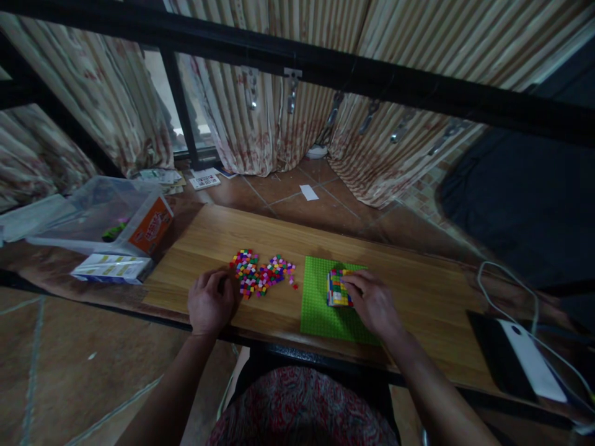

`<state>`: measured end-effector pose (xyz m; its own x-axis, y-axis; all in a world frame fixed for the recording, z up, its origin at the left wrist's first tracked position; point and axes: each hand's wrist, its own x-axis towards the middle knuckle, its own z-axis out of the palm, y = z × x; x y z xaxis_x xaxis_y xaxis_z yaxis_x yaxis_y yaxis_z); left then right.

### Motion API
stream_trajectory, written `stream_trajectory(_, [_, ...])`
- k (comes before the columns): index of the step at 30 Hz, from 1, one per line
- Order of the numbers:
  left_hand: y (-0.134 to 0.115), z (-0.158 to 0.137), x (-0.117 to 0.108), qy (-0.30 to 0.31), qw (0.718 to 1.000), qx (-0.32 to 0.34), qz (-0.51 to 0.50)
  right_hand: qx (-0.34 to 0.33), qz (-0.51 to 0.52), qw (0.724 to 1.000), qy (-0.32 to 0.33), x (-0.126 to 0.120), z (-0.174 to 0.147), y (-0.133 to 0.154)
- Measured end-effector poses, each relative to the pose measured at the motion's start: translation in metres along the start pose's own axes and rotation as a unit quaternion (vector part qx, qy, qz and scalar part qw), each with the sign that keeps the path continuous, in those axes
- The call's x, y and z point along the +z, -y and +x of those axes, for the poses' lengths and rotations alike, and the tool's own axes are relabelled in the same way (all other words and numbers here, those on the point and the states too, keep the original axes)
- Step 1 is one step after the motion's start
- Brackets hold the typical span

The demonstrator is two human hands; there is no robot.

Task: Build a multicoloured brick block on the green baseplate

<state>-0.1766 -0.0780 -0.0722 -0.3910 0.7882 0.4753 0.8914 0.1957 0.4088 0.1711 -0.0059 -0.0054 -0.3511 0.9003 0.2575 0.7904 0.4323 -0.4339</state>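
Note:
Many small multicoloured toy bricks (260, 274) lie in a loose pile on the wooden board. Beside the pile's left edge rests my left hand (211, 301), its fingers curled in; whatever they may hold is hidden. A bright green studded baseplate (316, 313) lies right of the pile. On it stands a block built of coloured bricks (337, 291), with yellow, red, green, white and blue pieces showing. My right hand (374, 303) reaches over the baseplate, thumb and fingers pinched together at the block's upper right side. The fingers cover part of the block, and any small piece between them cannot be made out.
The wooden board (427, 291) lies on a low brown surface. At left are a clear plastic bin (100, 210) with green pieces inside and a small box (113, 268). A white device (530, 359) and a cable (534, 303) lie at right. A dark rail (325, 65) crosses above.

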Motion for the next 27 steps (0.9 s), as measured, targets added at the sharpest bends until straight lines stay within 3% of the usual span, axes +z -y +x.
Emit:
stream_trajectory(10, [0.002,0.0,0.001,-0.006,1.0,0.011,0.01,0.037,0.051,0.995,-0.075,0.011,-0.002,-0.006])
stream_trajectory(19, [0.002,0.0,0.0,0.004,1.0,0.005,0.007,0.169,0.076,0.972,-0.141,0.018,0.003,-0.008])
stream_trajectory(22, [0.002,0.0,0.0,0.005,1.0,0.002,0.012,0.214,0.128,0.957,-0.151,0.024,0.003,-0.012])
stream_trajectory(27, [0.001,0.001,0.0,0.008,1.0,0.002,0.009,0.306,0.283,0.904,-0.096,0.03,0.003,-0.013])
